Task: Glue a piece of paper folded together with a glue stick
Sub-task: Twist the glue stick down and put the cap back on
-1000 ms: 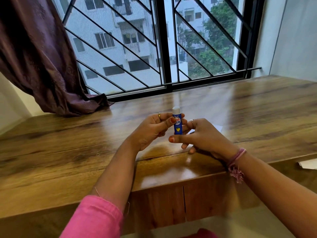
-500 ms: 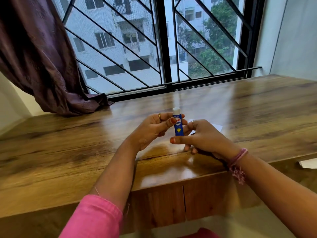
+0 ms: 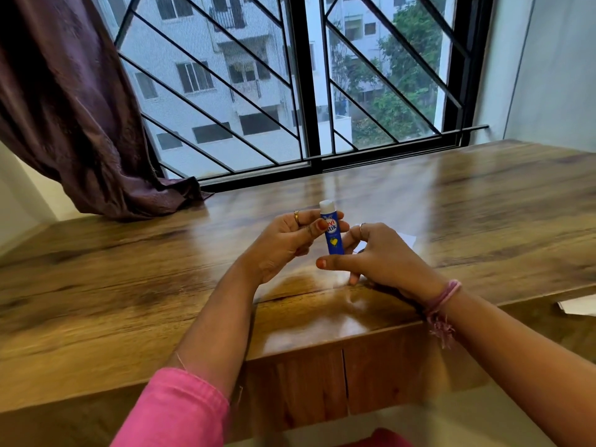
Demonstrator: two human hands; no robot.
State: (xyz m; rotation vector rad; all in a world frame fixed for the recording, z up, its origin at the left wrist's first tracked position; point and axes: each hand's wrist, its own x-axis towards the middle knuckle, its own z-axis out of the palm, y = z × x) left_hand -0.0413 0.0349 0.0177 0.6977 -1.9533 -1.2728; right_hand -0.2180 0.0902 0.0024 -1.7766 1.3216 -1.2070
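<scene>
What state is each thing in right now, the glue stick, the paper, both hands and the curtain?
glue stick: upright, white end up, lifted off the table.
left hand: grip shut on the glue stick's upper part.
right hand: at the stick's lower end, thumb beneath it; contact unclear.
paper: flat on the table, mostly hidden behind the right hand.
curtain: drawn aside, hem resting on the table.

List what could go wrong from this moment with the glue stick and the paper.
The blue glue stick with the white top is pinched upright by the left hand and right hand; twisting could make it slip onto the glossy wooden table. The white paper is mostly hidden behind the right hand, so it might get nudged or creased.
</scene>
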